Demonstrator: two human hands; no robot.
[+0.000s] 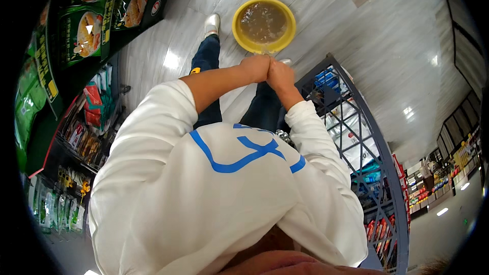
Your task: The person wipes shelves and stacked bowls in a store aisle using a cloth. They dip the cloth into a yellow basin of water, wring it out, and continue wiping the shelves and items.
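My left hand (255, 68) and my right hand (280, 72) are pressed together in front of me, fingers curled in like fists. What lies inside them is hidden. A small pale, clear patch shows just beyond the knuckles, and whether it is water or a material I cannot make out. Past my hands, a round yellow basin (237, 38) stands on the floor, holding murky brown water (263, 21) with a rippled, shining surface. My hands are near the basin's close edge, apparently above it.
Grey wood-look floor (382, 57) surrounds the basin. A dark metal lattice rack (359, 118) with packaged goods is close on my right. Shelves with hanging packets (95, 103) and a green food display (89, 34) line my left. My silver shoe (212, 23) is left of the basin.
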